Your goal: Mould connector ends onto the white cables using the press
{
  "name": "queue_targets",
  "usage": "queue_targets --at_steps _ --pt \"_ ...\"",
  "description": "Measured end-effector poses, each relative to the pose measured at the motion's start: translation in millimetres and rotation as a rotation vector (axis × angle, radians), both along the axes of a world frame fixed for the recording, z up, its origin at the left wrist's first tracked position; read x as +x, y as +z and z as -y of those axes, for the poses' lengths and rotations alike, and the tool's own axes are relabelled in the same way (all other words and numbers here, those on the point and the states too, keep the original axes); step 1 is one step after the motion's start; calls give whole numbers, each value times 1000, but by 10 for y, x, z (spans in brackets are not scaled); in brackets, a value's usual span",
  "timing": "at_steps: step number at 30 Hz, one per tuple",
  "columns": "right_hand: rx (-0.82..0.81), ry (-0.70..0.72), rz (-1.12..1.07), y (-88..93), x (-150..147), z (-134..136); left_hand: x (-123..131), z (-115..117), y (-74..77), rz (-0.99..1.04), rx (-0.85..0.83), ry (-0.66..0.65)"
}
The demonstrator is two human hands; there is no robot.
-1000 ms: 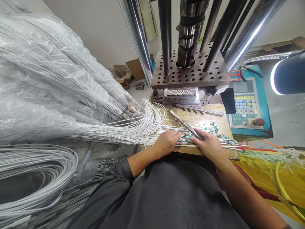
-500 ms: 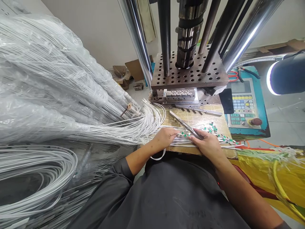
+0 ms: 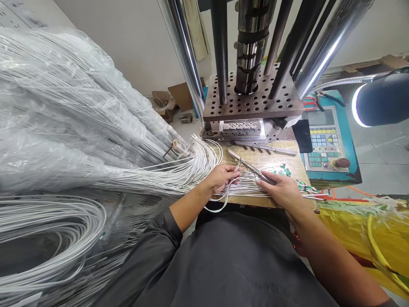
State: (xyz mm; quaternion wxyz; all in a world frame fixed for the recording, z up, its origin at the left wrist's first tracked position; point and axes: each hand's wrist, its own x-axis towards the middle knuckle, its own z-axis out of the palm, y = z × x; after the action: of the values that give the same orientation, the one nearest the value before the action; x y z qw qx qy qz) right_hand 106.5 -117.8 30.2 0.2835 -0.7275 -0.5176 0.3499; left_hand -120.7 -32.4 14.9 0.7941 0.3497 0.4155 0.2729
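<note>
My left hand is closed in a pinch on a white wire, which loops down below the bench edge. The wire's tip sits at the long metal bar that lies slantwise on the bench. My right hand is closed on the near end of that bar. More white wires lie flat between the two hands. Small green-tipped pieces are scattered on the bench just beyond my right hand.
A press with a perforated steel plate and shiny columns stands behind the bench. Big bundles of white wire in plastic fill the left. A teal control panel and a lamp are at right, yellow bags below.
My left hand has lifted off the flat wires and picked one wire up, bringing its end to the bar. My right hand has stayed on the bar's near end.
</note>
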Motion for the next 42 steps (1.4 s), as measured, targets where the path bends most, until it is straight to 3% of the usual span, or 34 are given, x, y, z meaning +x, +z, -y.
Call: queue_targets --at_steps 11,18,28,34,42 --pt "22 0 -43 -55 110 5 -3 -66 58 13 -123 7" --pt "75 12 -33 -129 117 10 67 -46 4 14 -40 81" --pt "28 36 -42 -80 93 8 147 6 34 32 0 21" --pt "43 45 -44 -106 96 5 161 31 -23 -26 68 46" --pt "62 37 -62 -152 95 9 156 70 36 8 51 66"
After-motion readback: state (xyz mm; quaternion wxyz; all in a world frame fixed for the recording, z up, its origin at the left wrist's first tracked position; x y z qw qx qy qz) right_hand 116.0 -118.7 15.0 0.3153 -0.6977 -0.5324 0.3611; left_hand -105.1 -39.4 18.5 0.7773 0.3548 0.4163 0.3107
